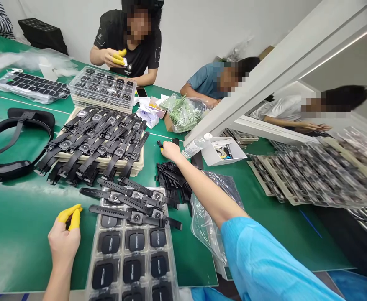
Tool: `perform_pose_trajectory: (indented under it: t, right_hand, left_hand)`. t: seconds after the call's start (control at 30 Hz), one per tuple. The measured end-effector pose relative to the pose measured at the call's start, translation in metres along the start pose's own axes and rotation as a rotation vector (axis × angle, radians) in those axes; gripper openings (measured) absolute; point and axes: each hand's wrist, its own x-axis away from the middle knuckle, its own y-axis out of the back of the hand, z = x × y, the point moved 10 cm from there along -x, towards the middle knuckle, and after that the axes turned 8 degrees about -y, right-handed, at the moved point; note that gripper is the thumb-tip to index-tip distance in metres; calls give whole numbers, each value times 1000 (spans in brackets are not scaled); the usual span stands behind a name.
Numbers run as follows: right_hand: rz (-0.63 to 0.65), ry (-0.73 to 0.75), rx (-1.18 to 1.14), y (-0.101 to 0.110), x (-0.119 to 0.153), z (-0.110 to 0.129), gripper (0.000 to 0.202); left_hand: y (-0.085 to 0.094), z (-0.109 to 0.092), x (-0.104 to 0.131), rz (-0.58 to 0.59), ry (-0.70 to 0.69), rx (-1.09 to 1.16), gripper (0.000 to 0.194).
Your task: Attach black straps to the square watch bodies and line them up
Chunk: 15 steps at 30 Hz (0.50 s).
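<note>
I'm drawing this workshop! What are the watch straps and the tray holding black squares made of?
The watch straps look like matte black rubber or silicone: they bend and have holes. The tray is probably thin, shiny plastic: its moulded shape catches the light.

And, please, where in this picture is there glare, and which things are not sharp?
Head view: whitish glare lies on the green table at left; head view: the stacked trays at far right look smeared, their contents hard to make out; head view: the watches near the middle and the left hand look clearer.
</note>
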Motion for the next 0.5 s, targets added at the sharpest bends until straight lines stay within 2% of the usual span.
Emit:
perform_pose_trajectory:
  t: [0.17, 0.33, 0.5]
  right_hand:
    - [-14, -7, -109, 2, 9, 3, 26]
    - [32, -26, -402, 16, 12, -11, 19]
    - [54, 49, -782, 34, 49, -14, 20]
  left_hand:
    - [0, 2, -1, -2, 24, 15, 39]
    - [0, 0, 0, -3, 20, 21, 38]
    - [2, -1, 2, -3, 40, 7, 37]
